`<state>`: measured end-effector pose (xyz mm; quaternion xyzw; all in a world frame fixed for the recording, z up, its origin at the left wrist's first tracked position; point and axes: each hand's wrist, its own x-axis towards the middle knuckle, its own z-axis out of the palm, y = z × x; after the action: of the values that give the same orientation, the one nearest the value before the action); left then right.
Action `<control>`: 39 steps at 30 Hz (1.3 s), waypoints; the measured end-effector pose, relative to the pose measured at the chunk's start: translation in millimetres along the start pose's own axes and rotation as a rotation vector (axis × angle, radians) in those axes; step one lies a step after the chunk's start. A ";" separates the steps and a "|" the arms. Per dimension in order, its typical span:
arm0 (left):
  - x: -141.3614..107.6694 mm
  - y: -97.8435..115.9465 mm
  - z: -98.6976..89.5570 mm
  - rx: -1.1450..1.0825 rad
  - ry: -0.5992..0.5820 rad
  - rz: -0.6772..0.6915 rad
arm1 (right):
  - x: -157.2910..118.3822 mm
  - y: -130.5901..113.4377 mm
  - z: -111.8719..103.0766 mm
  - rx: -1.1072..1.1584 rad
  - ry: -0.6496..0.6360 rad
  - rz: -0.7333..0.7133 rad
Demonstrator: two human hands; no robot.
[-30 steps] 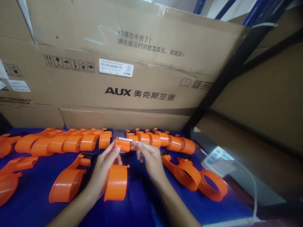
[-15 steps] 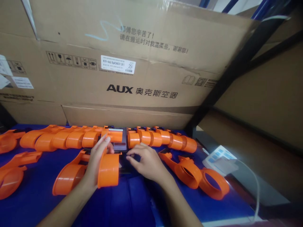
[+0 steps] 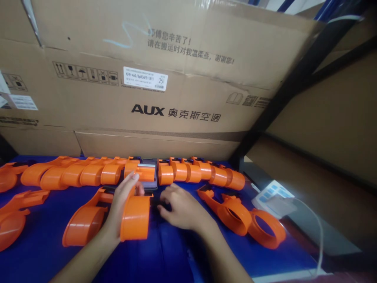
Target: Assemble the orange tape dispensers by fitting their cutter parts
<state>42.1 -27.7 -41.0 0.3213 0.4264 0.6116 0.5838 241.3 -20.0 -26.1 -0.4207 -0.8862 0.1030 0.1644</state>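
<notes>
My left hand (image 3: 124, 202) is closed round an orange plastic ring part (image 3: 135, 217), a wide short cylinder with an arm. It is held above the blue cloth (image 3: 165, 255). To its right, my right hand (image 3: 179, 206) has its fingers curled and thumb pressed in. Something dark lies by those fingertips, but what they hold, if anything, I cannot make out. Just left of my left hand sits another orange ring part (image 3: 85, 224). Beyond the hands a phone-like dark device (image 3: 150, 183) lies partly hidden behind an orange piece (image 3: 145, 173).
Several orange ring parts line the back on the left (image 3: 70, 175) and right (image 3: 188, 171). More lie at right (image 3: 266, 229) and far left (image 3: 11, 228). A large cardboard box (image 3: 188, 90) stands behind. A white box with a cable (image 3: 272, 198) sits right, near a black frame post (image 3: 273, 106).
My left hand has come slightly nearer and lower with the orange ring part. The right hand has dipped a little, its fingers still curled.
</notes>
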 end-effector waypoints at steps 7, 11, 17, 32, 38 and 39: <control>-2.7 -6.2 5.3 -0.007 -0.012 0.025 | 4.2 1.4 -6.1 0.214 0.549 0.187; -9.6 -9.5 12.1 0.039 -0.030 0.058 | 3.7 -1.3 -3.5 0.306 0.747 0.147; -12.5 -9.1 16.2 0.074 -0.074 0.062 | 4.0 -4.8 -1.9 0.269 0.697 0.032; -16.7 -12.2 16.0 0.125 -0.179 0.078 | 3.3 -5.1 2.6 0.301 0.635 -0.024; -15.7 -13.8 13.9 0.097 -0.196 0.045 | 4.8 -3.2 1.5 0.365 0.598 -0.072; -15.5 -13.8 13.1 0.088 -0.198 0.039 | 4.6 -3.4 0.4 0.380 0.589 -0.079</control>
<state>61.6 -41.7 -46.1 0.4137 0.3868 0.5687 0.5965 236.0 -18.6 -24.5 -0.3594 -0.7814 0.1338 0.4923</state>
